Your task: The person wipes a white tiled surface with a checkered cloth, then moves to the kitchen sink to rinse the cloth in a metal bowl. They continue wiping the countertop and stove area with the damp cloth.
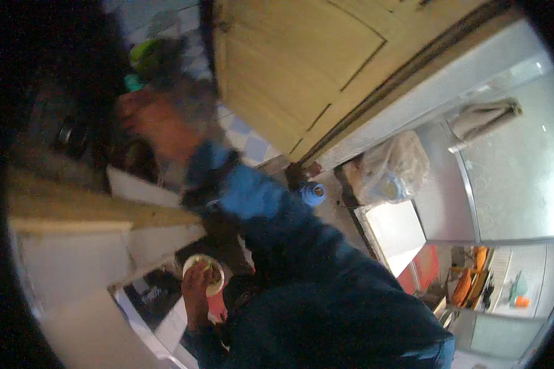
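Note:
My left hand (196, 290), at the lower left, grips a round white bowl (217, 276) with its fingers over the rim; small green pieces lie inside. My right arm, in a blue sleeve, stretches across the middle towards the upper left. At its end my right hand (159, 122) is blurred, close to a teal thing (133, 82) and a yellow-green thing (144, 54) in the dark. Whether it holds anything cannot be made out.
A yellowish wooden door (295, 60) stands at the top beside a blue-and-white tiled surface (244, 136). A blue container (312, 193) is on the floor right of the sleeve. Farther right are a plastic-covered bundle (392, 168) and a white-topped surface (394, 230). Wooden framing (74, 200) crosses the left.

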### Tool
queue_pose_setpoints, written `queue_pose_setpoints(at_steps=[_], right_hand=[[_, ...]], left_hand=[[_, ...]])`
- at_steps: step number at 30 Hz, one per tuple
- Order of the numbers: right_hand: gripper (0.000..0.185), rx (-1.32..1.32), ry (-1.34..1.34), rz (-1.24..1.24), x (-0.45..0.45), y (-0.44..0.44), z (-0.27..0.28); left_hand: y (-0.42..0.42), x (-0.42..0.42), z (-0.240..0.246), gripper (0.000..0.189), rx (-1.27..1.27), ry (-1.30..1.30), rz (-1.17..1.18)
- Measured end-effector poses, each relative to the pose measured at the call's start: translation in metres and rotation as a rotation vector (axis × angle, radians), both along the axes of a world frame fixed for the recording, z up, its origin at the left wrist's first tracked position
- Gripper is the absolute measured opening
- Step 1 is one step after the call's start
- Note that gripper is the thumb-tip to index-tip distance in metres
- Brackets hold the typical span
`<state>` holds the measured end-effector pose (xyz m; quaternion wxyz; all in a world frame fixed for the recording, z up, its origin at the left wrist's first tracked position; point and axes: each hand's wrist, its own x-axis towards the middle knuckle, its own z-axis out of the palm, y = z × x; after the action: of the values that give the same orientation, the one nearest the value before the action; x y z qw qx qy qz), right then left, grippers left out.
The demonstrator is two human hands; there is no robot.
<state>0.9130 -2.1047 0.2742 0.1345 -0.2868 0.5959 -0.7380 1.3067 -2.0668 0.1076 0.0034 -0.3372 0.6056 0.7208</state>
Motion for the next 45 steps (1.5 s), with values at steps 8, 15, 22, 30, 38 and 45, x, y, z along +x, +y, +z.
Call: queue_pose_setpoints(at_steps=[8,15,22,30,38,45], right_hand=[[0.031,-0.11,0.509,-0.182,-0.013,-0.177,0.087],[0.031,-0.269,0.58,-0.173,-0.008,-0.235,0.135],[0.03,-0.364,0.621,-0.145,-0.002,-0.267,0.172],[0.029,-0.425,0.635,-0.107,0.004,-0.275,0.192],[0.029,-0.498,0.651,-0.075,0.0,-0.294,0.226],[0.029,-0.566,0.638,-0.067,-0.002,-0.3,0.249]], left_hand=[[-0.011,-0.008,0.011,0.043,0.012,0.019,0.204],[-0.036,0.008,0.02,0.045,0.032,-0.163,0.261],[-0.044,-0.005,0.044,0.036,-0.071,-0.141,0.185],[-0.041,-0.019,0.061,0.032,-0.064,-0.112,0.241],[-0.049,-0.013,0.057,0.028,-0.028,-0.115,0.331],[-0.051,-0.005,0.048,0.03,0.065,-0.066,0.452]])
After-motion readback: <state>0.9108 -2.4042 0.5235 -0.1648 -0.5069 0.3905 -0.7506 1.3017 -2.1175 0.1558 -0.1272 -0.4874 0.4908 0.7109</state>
